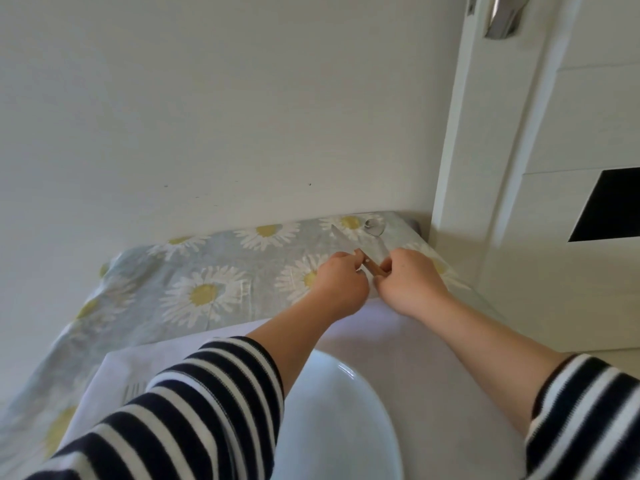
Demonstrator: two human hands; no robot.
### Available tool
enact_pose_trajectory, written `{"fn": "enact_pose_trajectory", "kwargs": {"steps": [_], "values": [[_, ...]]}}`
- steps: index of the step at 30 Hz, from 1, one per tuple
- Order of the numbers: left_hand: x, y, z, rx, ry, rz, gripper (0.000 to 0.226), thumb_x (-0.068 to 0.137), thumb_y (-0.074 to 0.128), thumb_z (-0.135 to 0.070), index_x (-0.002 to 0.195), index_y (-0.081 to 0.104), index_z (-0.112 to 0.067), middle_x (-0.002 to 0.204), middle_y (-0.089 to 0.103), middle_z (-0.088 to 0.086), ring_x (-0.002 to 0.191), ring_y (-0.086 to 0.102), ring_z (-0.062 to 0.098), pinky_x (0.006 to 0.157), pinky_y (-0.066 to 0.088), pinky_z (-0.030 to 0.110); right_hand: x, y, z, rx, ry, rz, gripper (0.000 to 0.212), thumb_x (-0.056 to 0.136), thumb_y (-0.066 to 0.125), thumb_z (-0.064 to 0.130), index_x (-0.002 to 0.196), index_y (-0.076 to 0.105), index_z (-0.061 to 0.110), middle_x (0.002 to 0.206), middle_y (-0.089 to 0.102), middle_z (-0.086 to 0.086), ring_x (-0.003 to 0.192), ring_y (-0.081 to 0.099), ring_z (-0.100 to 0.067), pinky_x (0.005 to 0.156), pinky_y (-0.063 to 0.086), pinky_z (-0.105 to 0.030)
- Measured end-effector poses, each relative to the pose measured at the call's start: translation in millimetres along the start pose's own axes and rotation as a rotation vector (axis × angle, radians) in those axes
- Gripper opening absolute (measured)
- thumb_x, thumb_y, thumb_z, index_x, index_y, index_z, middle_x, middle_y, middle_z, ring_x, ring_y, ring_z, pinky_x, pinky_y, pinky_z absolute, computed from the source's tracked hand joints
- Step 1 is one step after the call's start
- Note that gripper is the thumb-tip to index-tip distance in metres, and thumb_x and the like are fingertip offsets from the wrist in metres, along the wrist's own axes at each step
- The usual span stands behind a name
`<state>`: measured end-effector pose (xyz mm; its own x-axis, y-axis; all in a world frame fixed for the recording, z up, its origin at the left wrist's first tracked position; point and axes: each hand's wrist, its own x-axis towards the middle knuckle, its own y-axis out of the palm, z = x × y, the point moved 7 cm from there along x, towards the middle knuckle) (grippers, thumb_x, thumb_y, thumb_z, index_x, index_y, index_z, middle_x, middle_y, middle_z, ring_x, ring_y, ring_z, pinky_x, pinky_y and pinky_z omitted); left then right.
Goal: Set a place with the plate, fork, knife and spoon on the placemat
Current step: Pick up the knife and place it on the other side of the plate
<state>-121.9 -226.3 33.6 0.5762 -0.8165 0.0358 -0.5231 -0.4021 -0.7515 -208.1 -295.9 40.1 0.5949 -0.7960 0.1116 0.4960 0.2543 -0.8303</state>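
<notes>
Near the bench's far right corner, the left grip [341, 277] and right grip [408, 282] both pinched the wooden-handled knife [349, 242], its thin blade beside the shiny spoon [374, 227] on daisy-print cloth [207, 292]. The smooth round white plate [346, 427] sat on the pale placemat [433, 341] at the near edge, with fork tines [133, 391] showing by the striped sleeve [190, 410].

Both forearms bare below navy-and-white striped sleeves [194, 403].

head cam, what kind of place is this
Probably a home kitchen or dining corner: a small table with a daisy tablecloth against a plain wall, a white door, and a plate on a placemat.
</notes>
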Motion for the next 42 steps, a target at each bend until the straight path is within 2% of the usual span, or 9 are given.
{"fn": "enact_pose_trajectory", "kwargs": {"steps": [4, 7, 12, 20, 29, 31, 35, 39, 42], "values": [[-19.0, -3.0, -7.5, 0.036, 0.031, -0.002, 0.046, 0.096, 0.039, -0.021, 0.142, 0.042, -0.017, 0.147, 0.039, 0.006, 0.128, 0.044, 0.025, 0.1, 0.037, 0.03, -19.1, -11.8, 3.9, 0.006, -0.014, 0.004, 0.023, 0.085, 0.055, 0.014, 0.081, 0.072, -0.001, 0.065, 0.059, -0.008, 0.061, 0.053, -0.025, 0.048, 0.034, -0.027], [-33.5, -3.1, -12.6, 0.072, 0.052, 0.001, 0.045, 0.096, 0.04, -0.026, 0.141, 0.044, -0.018, 0.146, 0.041, 0.005, 0.128, 0.044, 0.024, 0.101, 0.036, 0.029, -35.3, -17.1, 5.5, 0.014, -0.021, -0.001, 0.022, 0.086, 0.055, 0.017, 0.078, 0.068, 0.0, 0.059, 0.054, -0.004, 0.054, 0.049, -0.021, 0.044, 0.032, -0.027], [-61.7, -4.0, -22.8, 0.106, 0.089, 0.004, 0.039, 0.097, 0.039, -0.026, 0.131, 0.056, -0.017, 0.139, 0.047, 0.007, 0.122, 0.048, 0.025, 0.099, 0.037, 0.031, -66.2, -26.8, 3.7, 0.003, -0.008, -0.012, 0.033, 0.085, 0.057, 0.017, 0.054, 0.047, 0.011, 0.048, 0.041, -0.001, 0.044, 0.037, -0.017, 0.041, 0.025, -0.027], [-107.0, 1.9, -33.9, 0.11, 0.17, 0.048, 0.037, 0.097, 0.037, -0.025, 0.124, 0.062, -0.017, 0.131, 0.054, 0.006, 0.118, 0.05, 0.023, 0.1, 0.036, 0.03, -117.0, -39.1, -4.6, 0.038, 0.016, -0.043, 0.02, 0.084, 0.058, 0.018, 0.072, 0.065, 0.003, 0.059, 0.053, -0.003, 0.051, 0.045, -0.018, 0.045, 0.031, -0.024], [-152.8, 8.6, -42.3, 0.276, 0.288, 0.115, 0.039, 0.099, 0.034, -0.019, 0.131, 0.055, -0.011, 0.124, 0.061, 0.008, 0.118, 0.049, 0.021, 0.103, 0.034, 0.032, -168.7, -37.6, -16.3, 0.033, 0.039, -0.072, 0.017, 0.081, 0.056, 0.016, 0.066, 0.059, 0.009, 0.054, 0.047, 0.001, 0.049, 0.044, -0.017, 0.043, 0.029, -0.025], [-160.0, 9.6, -41.4, 0.286, 0.302, 0.114, 0.038, 0.099, 0.035, -0.02, 0.128, 0.059, -0.011, 0.122, 0.061, 0.008, 0.114, 0.051, 0.023, 0.102, 0.035, 0.031, -177.5, -35.8, -19.0, 0.061, 0.049, -0.085, 0.012, 0.082, 0.056, 0.016, 0.072, 0.059, 0.011, 0.059, 0.048, 0.003, 0.055, 0.046, -0.016, 0.044, 0.029, -0.023], [-171.4, 13.6, -37.0, 0.344, 0.323, 0.134, 0.037, 0.099, 0.035, -0.024, 0.121, 0.064, -0.017, 0.128, 0.057, 0.002, 0.114, 0.045, 0.023, 0.099, 0.03, 0.026, -193.6, -30.0, -23.9, 0.113, 0.069, -0.094, 0.011, 0.084, 0.056, 0.018, 0.085, 0.062, 0.008, 0.076, 0.059, 0.0, 0.068, 0.052, -0.018, 0.048, 0.033, -0.019], [-177.4, 16.0, -32.0, 0.406, 0.315, 0.158, 0.037, 0.097, 0.035, -0.03, 0.121, 0.063, -0.028, 0.139, 0.048, -0.007, 0.119, 0.039, 0.023, 0.101, 0.036, 0.034, -206.2, -25.0, -26.6, 0.124, 0.081, -0.097, 0.016, 0.086, 0.056, 0.021, 0.087, 0.062, 0.007, 0.085, 0.065, -0.004, 0.069, 0.053, -0.019, 0.048, 0.032, -0.02], [-179.7, 19.3, -29.0, 0.464, 0.314, 0.176, 0.038, 0.097, 0.034, -0.033, 0.125, 0.059, -0.032, 0.141, 0.047, -0.013, 0.121, 0.037, 0.021, 0.098, 0.032, 0.033, -213.4, -23.2, -27.2, 0.123, 0.095, -0.096, 0.016, 0.086, 0.056, 0.022, 0.087, 0.062, 0.008, 0.088, 0.064, -0.004, 0.073, 0.052, -0.019, 0.051, 0.033, -0.025]]}}
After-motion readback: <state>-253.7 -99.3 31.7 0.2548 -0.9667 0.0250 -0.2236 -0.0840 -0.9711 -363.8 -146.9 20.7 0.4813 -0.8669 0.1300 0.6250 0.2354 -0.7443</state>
